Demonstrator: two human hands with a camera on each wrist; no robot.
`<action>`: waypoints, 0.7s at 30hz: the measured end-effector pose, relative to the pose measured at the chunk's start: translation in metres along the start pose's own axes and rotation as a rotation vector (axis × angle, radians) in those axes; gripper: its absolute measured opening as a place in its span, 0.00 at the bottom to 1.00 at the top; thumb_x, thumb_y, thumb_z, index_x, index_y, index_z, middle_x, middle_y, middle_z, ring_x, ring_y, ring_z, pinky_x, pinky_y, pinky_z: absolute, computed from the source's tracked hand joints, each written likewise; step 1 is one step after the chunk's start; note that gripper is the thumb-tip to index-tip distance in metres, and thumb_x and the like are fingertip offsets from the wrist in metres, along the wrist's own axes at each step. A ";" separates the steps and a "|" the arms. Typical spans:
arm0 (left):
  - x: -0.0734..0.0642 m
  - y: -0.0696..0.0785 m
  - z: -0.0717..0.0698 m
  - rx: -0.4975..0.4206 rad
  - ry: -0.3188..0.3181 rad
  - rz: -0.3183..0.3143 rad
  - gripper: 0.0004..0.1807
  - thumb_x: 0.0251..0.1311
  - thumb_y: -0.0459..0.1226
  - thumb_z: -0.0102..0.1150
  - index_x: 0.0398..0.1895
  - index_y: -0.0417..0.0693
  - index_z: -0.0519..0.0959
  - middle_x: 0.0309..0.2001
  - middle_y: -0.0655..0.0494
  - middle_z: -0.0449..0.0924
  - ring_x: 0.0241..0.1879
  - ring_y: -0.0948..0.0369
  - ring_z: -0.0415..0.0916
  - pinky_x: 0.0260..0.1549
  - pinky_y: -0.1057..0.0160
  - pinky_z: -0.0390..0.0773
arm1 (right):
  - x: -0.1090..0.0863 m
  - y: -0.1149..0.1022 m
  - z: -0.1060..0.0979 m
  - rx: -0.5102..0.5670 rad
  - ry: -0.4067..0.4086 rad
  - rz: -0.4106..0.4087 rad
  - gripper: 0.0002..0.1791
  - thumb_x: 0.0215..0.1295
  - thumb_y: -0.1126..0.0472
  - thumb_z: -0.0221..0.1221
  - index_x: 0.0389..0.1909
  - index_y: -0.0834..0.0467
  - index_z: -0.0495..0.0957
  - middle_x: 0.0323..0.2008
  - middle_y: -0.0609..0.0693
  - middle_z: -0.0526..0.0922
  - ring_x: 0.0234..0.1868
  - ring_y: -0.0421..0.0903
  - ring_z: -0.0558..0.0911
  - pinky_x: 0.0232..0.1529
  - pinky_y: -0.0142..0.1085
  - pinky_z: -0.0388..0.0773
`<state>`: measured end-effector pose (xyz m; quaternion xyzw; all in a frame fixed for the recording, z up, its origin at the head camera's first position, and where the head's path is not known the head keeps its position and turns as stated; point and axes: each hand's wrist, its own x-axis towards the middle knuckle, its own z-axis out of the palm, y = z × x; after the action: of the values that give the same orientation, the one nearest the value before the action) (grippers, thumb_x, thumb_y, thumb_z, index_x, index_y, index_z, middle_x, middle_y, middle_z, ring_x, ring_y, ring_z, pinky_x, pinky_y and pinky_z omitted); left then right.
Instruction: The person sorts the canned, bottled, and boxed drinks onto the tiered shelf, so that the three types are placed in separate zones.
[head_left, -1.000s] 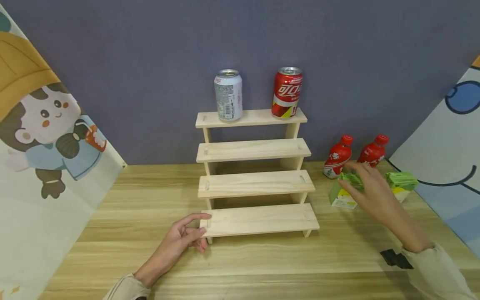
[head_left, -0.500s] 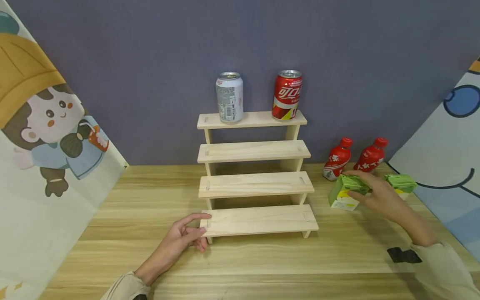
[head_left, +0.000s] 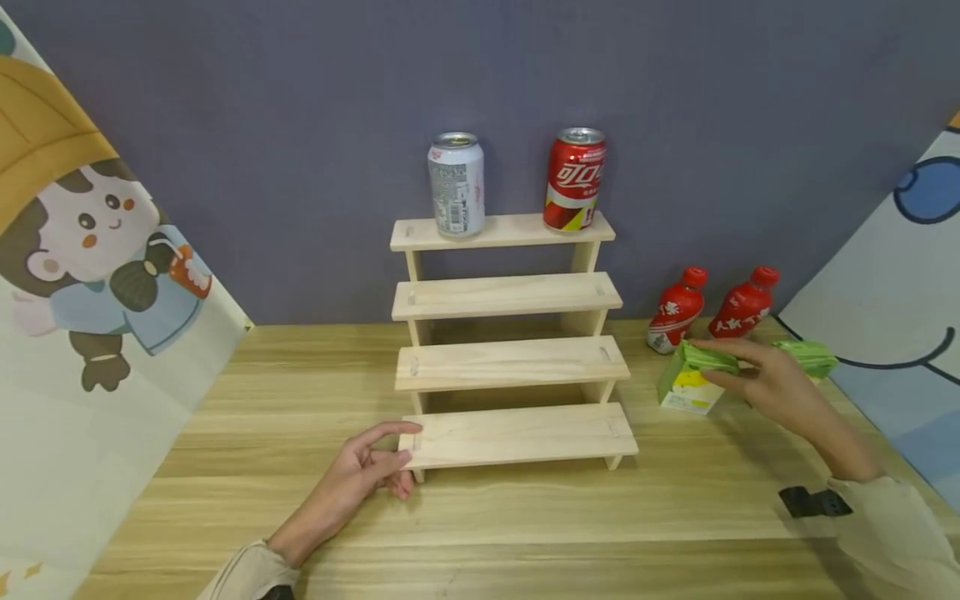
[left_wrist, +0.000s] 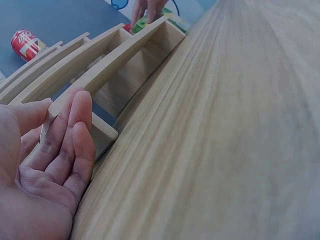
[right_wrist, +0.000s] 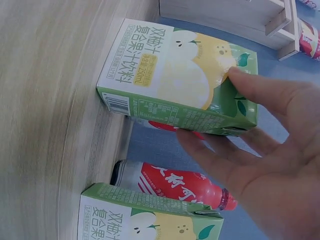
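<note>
A stepped wooden display rack (head_left: 517,437) stands on the table. My left hand (head_left: 366,468) pinches the left end of its lowest step; the left wrist view shows the thumb on top and the fingers beneath the board. On the right, my right hand (head_left: 787,392) holds a green and yellow juice box (head_left: 690,393) near its top. Seen from the right wrist, the thumb presses the front of this juice box (right_wrist: 170,75) and the fingers lie behind it. The box is upright on the table.
A second juice box (head_left: 813,358) stands to the right, partly hidden by the right hand. Behind are two red-capped bottles (head_left: 677,310). A white can (head_left: 457,187) and a red cola can (head_left: 575,182) occupy the top step, close to the dark wall (head_left: 322,167).
My right hand has come down from above the juice boxes and taken the left one between thumb and fingers. The left hand keeps its place on the rack.
</note>
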<state>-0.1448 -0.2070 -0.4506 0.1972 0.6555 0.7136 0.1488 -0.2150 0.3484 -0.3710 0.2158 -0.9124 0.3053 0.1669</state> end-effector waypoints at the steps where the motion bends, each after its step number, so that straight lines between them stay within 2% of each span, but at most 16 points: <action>1: 0.000 0.000 0.000 -0.001 0.000 0.003 0.24 0.72 0.31 0.52 0.69 0.35 0.65 0.28 0.45 0.85 0.29 0.57 0.83 0.34 0.51 0.87 | 0.000 0.000 0.000 0.009 0.007 -0.006 0.27 0.54 0.74 0.70 0.56 0.56 0.83 0.51 0.55 0.83 0.36 0.33 0.74 0.30 0.20 0.78; 7: -0.001 0.001 0.000 -0.002 0.001 0.004 0.24 0.73 0.31 0.52 0.69 0.35 0.64 0.28 0.48 0.86 0.29 0.57 0.83 0.33 0.52 0.87 | 0.002 0.001 -0.001 0.025 -0.020 -0.061 0.28 0.54 0.77 0.69 0.58 0.59 0.81 0.52 0.49 0.82 0.35 0.34 0.74 0.31 0.19 0.78; 11: -0.001 0.001 0.000 -0.001 0.001 0.004 0.24 0.73 0.31 0.51 0.70 0.35 0.64 0.28 0.48 0.86 0.29 0.57 0.83 0.34 0.52 0.87 | 0.002 0.001 -0.004 0.022 -0.070 -0.082 0.28 0.57 0.75 0.67 0.60 0.60 0.79 0.55 0.52 0.82 0.42 0.28 0.75 0.35 0.17 0.77; 15: -0.001 0.002 0.000 0.000 0.005 0.000 0.24 0.73 0.31 0.52 0.70 0.35 0.64 0.28 0.47 0.86 0.29 0.57 0.83 0.34 0.52 0.87 | 0.001 0.001 -0.005 0.031 -0.101 -0.034 0.27 0.61 0.73 0.66 0.62 0.58 0.78 0.58 0.56 0.80 0.51 0.22 0.73 0.41 0.15 0.75; 21: 0.000 0.001 0.001 -0.007 0.001 0.000 0.24 0.73 0.31 0.52 0.70 0.35 0.64 0.28 0.46 0.86 0.29 0.57 0.83 0.34 0.51 0.87 | 0.001 0.000 -0.005 0.028 -0.087 -0.004 0.27 0.60 0.74 0.66 0.61 0.58 0.79 0.57 0.57 0.81 0.51 0.21 0.73 0.42 0.14 0.75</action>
<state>-0.1440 -0.2062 -0.4492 0.1963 0.6531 0.7160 0.1493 -0.2145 0.3514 -0.3668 0.2331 -0.9139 0.3082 0.1246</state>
